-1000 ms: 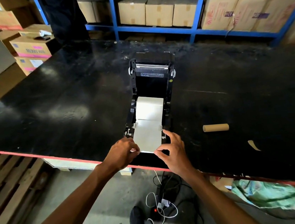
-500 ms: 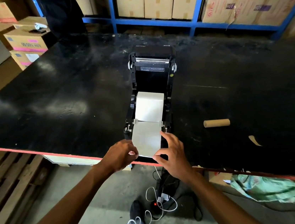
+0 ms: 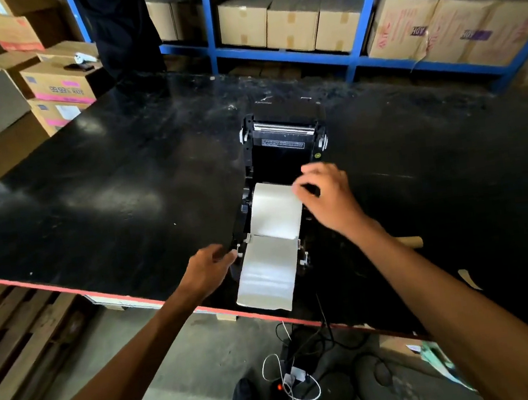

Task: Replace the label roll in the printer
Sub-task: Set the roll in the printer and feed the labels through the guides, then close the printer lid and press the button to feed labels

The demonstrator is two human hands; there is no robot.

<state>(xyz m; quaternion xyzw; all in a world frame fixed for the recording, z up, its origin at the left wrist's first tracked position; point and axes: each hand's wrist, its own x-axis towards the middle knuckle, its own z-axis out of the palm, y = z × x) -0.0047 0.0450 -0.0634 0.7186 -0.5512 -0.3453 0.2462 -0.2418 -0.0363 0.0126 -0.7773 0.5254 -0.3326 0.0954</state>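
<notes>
- We're looking down at the black desk (image 3: 122, 190), and the printer (image 3: 283, 151) stands on it with its lid tipped up and back.
- The label roll (image 3: 279, 211) lies in the printer's open bay, just under our right fingers.
- Our right hand (image 3: 325, 199) is over the roll's far right corner; its fingers (image 3: 301, 192) are curled with thumb and fingertips drawn near each other, touching the roll's edge, though we cannot tell if they truly pinch it.
- From the roll a white label strip (image 3: 267, 276) runs toward us, out through the front guides and past the desk's red near edge, where its end hangs free.
- Our left hand (image 3: 208, 269) is at the printer's front left corner, fingers (image 3: 226, 256) loosely bent and a little apart, tips at the left guide tab (image 3: 241, 252), just left of the strip; we cannot tell if they grip it.
- Beyond our right forearm a cardboard core (image 3: 410, 241) lies on the desk, well apart from both sets of fingers.
- Below the desk edge, cables (image 3: 292, 385) tangle on the floor.
- Far past our fingertips, blue shelving (image 3: 348, 59) holds cardboard boxes (image 3: 291, 23).
</notes>
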